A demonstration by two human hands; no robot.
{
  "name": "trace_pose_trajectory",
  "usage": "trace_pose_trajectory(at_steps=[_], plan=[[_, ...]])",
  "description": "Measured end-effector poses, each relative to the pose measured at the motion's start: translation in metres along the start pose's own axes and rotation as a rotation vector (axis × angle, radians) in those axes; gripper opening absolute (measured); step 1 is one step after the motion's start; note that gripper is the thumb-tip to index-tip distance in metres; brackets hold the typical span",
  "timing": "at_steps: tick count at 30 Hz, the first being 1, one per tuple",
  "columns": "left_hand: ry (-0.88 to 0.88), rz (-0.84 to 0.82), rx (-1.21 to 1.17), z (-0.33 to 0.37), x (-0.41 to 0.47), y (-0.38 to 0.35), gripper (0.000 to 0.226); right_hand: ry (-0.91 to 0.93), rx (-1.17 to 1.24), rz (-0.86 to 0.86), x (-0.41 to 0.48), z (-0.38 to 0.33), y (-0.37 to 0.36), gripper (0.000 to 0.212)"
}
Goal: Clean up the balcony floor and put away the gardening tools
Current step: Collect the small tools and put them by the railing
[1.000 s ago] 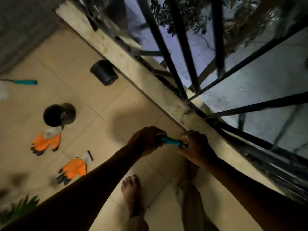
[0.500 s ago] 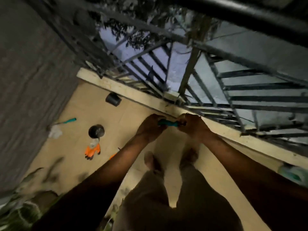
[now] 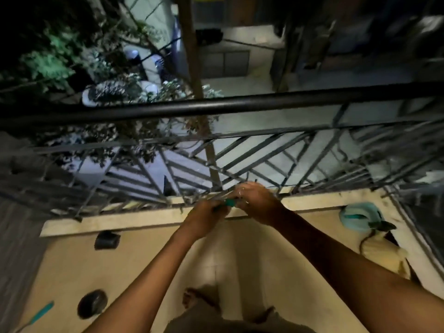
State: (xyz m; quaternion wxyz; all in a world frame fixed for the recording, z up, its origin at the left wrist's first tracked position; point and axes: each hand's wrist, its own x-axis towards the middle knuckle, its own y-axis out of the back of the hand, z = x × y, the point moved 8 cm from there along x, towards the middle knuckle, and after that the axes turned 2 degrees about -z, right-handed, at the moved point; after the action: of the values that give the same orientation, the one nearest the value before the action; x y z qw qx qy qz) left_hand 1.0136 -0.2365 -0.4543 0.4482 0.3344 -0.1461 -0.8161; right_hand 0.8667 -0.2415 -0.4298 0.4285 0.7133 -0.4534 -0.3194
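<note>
Head view: a teal-handled tool (image 3: 230,202) is held in both hands at the foot of the railing (image 3: 216,105), just above the ledge (image 3: 120,219). The left hand (image 3: 207,216) curls round its handle and the right hand (image 3: 258,203) closes on the other end, whose working part is too blurred to make out. On the floor (image 3: 149,255) a black pot (image 3: 107,239) lies on its side against the ledge. A second pot (image 3: 92,304) stands farther in, and a second tool (image 3: 43,311), also teal, lies at lower left, well apart from the hands. A teal object (image 3: 360,216) and a yellow one (image 3: 386,255) sit in the right corner. The tidy-up looks far from finished: one tool is in hand, none is visibly stored, and the pots and the other tool remain to be gathered.
</note>
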Motion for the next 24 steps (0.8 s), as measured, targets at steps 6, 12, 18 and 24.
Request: trace_pose_trajectory(at_steps=[6,12,18,24], plan=[[-0.045,-0.014,-0.024,0.101,0.008,-0.083,0.022,-0.587,0.502,0.669,-0.143,0.136,0.075,0.063],[-0.110,-0.122,0.000,0.172,0.022,-0.163,0.029,-0.827,1.325,0.613,-0.232,0.212,0.055,0.013],[-0.157,-0.254,0.020,0.220,0.047,-0.217,0.035,-0.790,1.509,0.750,-0.277,0.239,0.067,0.026],[-0.324,-0.445,0.102,0.272,0.083,-0.254,0.031,-1.028,1.469,0.995,-0.311,0.283,0.075,0.014]])
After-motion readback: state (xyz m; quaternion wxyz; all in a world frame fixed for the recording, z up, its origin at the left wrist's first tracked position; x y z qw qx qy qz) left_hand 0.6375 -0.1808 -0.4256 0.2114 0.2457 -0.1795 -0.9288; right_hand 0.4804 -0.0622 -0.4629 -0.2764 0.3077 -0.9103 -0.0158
